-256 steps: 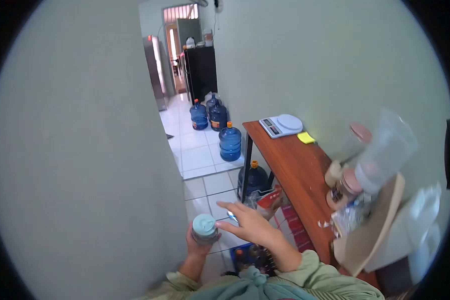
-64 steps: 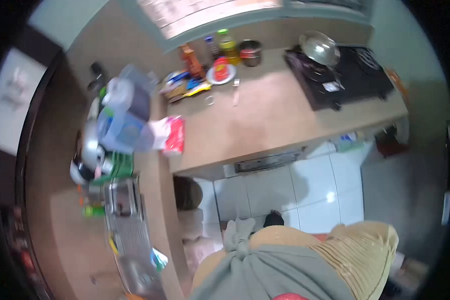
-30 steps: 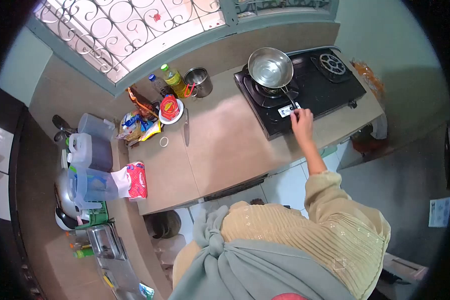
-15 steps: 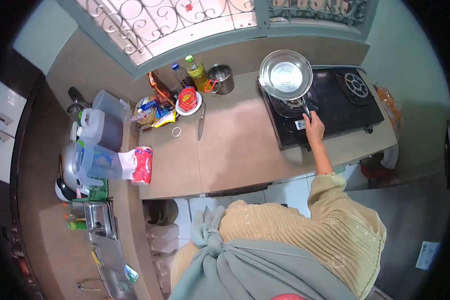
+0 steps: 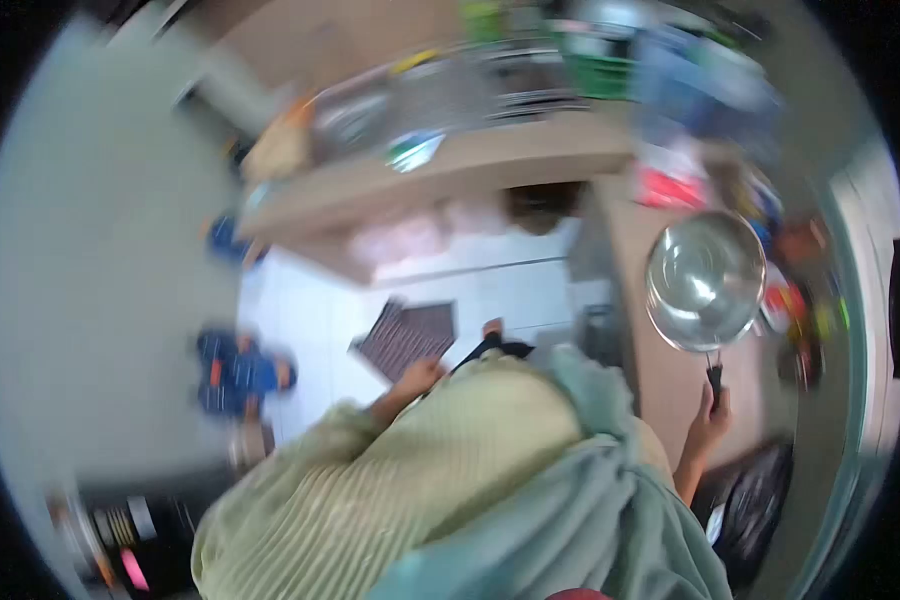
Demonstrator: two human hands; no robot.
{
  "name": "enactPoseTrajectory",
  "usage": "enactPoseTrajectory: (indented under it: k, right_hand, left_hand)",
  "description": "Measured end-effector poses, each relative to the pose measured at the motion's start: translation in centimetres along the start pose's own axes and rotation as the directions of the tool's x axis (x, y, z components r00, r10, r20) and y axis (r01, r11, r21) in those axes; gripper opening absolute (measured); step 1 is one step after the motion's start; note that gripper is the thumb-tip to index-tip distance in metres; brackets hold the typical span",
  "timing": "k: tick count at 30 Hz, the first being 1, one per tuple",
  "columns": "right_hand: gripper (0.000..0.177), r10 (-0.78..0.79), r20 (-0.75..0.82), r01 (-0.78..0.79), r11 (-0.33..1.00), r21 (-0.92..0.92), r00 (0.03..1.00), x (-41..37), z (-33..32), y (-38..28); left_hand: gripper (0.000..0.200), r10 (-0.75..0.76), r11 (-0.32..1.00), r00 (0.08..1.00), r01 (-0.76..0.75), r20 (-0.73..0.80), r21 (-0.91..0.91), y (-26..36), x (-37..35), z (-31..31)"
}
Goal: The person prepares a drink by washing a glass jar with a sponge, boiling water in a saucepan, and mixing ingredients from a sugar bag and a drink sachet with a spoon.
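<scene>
My right hand (image 5: 708,428) is closed around the black handle of a shiny steel frying pan (image 5: 705,275). The pan hangs above the counter (image 5: 660,385), its inside facing up. Close to my right wrist is the black gas stove (image 5: 755,510). My left hand (image 5: 420,377) hangs low by my waist, over the floor. Blur hides its fingers, and nothing in it can be made out. Just past the pan's rim sits a red and white packet (image 5: 670,185), with a red item (image 5: 785,305) on the other side.
The sink (image 5: 355,120) lies along the far counter. A green rack (image 5: 600,75) and a bluish plastic container (image 5: 665,85) stand beside it. A metal mug (image 5: 802,362) is by the wall. On the white tiled floor lies a dark mat (image 5: 407,338). Blue items (image 5: 240,372) are at the left.
My view has swung left, from the stove and window towards the sink. The pan has left the stove in my right hand and is over the counter. My left hand has come into view.
</scene>
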State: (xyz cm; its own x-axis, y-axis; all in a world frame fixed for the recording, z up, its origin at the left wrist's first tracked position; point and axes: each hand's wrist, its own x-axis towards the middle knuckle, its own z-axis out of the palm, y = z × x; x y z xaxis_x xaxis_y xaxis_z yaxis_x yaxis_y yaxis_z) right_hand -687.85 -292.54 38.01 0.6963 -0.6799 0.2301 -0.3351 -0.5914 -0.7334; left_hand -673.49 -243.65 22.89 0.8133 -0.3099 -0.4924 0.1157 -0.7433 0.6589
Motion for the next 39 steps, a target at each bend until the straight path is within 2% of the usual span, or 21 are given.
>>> enactPoseTrajectory:
  k: [1,3,4,6,7,9,11,12,13,15,17,19,20,23,25,28,32,34,35,37,39]
  right_hand:
    - [0.015,-0.048,0.115,0.052,0.998,-0.032,0.992,0.7,1.9,-1.6]
    - [0.019,-0.180,0.297,0.192,0.981,-0.012,0.938,0.8,6.4,-4.6]
    - [0.019,-0.302,0.391,0.332,0.943,-0.009,0.869,0.6,8.9,-7.4]
    - [0.021,-0.467,0.516,0.548,0.837,-0.004,0.718,-1.4,13.4,-12.9]
    - [0.019,-0.395,0.653,0.586,0.805,-0.092,0.646,-2.4,15.2,-16.5]
    - [0.018,-0.539,0.664,0.597,0.784,0.169,0.519,-3.9,21.6,-17.4]
    - [0.017,-0.499,0.769,0.556,0.799,0.230,0.400,-5.8,26.9,-20.1]
    - [0.022,-0.544,0.787,0.745,0.646,0.170,0.292,-8.4,26.7,-26.6]
    - [0.022,-0.552,0.794,0.764,0.618,0.185,0.254,-10.2,28.2,-29.7]
    - [0.022,-0.533,0.832,0.810,0.550,0.201,0.156,-13.3,30.7,-34.3]
    - [0.024,-0.605,0.794,0.792,0.512,0.332,0.057,-16.2,33.1,-37.5]
    - [0.024,-0.611,0.792,0.785,0.493,0.374,0.007,-18.8,35.8,-40.1]
    - [0.045,-0.702,0.711,0.773,0.429,0.468,-0.042,-20.0,37.2,-41.2]
    - [0.045,-0.714,0.698,0.752,0.427,0.502,-0.061,-23.4,39.8,-44.5]
    - [0.043,-0.702,0.705,0.752,0.410,0.517,-0.102,-24.8,41.5,-46.3]
    - [0.041,-0.675,0.725,0.706,0.447,0.550,-0.137,-26.4,44.8,-48.9]
    - [0.038,-0.704,0.662,0.684,0.352,0.639,-0.257,-28.1,50.4,-52.7]
    - [0.038,-0.715,0.627,0.623,0.346,0.701,-0.309,-29.1,53.8,-55.0]
    - [0.038,-0.718,0.627,0.614,0.356,0.705,-0.303,-29.6,55.9,-56.2]
    - [0.039,-0.746,0.539,0.624,0.215,0.751,-0.391,-30.6,60.2,-58.7]
    - [0.038,-0.721,0.560,0.627,0.225,0.746,-0.408,-31.4,64.5,-61.4]
  left_hand:
    - [0.022,0.034,0.986,0.993,-0.052,-0.114,-0.161,3.6,-2.0,-1.1]
    - [0.009,0.269,0.823,0.931,-0.355,-0.245,-0.443,10.1,-5.5,-4.7]
    - [0.005,0.438,0.806,0.866,-0.497,-0.241,-0.321,12.0,-6.7,-8.0]
    - [0.010,0.713,0.649,0.615,-0.761,-0.337,-0.015,12.0,-6.3,-11.1]
    - [0.010,0.683,0.663,0.612,-0.748,-0.399,-0.014,10.9,-5.4,-11.7]
    - [0.031,0.576,0.800,0.761,-0.451,-0.297,0.396,7.5,-3.7,-12.6]
    - [0.053,0.394,0.857,0.783,-0.123,-0.481,0.501,2.4,-3.0,-11.9]
    - [0.063,0.316,0.865,0.877,-0.109,-0.363,0.490,0.3,-4.4,-12.9]
    - [0.063,0.360,0.847,0.819,-0.086,-0.448,0.525,-3.3,-4.4,-12.2]
    - [0.064,0.304,0.884,0.832,-0.066,-0.463,0.462,-8.1,-6.3,-14.1]
    - [0.061,0.224,0.902,0.843,0.010,-0.488,0.431,-11.0,-9.6,-16.5]
    - [0.058,0.083,0.926,0.963,0.021,-0.257,0.378,-13.3,-13.1,-20.0]
    - [0.056,0.046,0.917,0.976,0.043,-0.212,0.397,-14.5,-14.3,-21.1]
    - [0.057,-0.056,0.922,0.985,0.114,-0.162,0.371,-17.0,-18.1,-24.2]
    - [0.055,-0.109,0.931,0.973,0.171,-0.203,0.322,-18.8,-18.8,-25.0]
    - [0.044,-0.245,0.967,0.941,0.254,-0.235,0.010,-24.1,-17.0,-24.7]
    - [0.040,-0.153,0.956,0.970,0.193,-0.187,0.220,-26.2,-18.8,-29.2]
    - [0.038,-0.482,0.876,0.835,0.460,-0.265,-0.142,-28.0,-18.5,-31.6]
    - [0.038,-0.488,0.873,0.834,0.470,-0.260,-0.131,-29.3,-18.1,-33.1]
    - [0.035,-0.536,0.835,0.817,0.551,-0.211,0.013,-31.7,-17.4,-36.4]
    - [0.032,-0.594,0.801,0.782,0.596,-0.187,-0.052,-32.0,-17.5,-41.6]
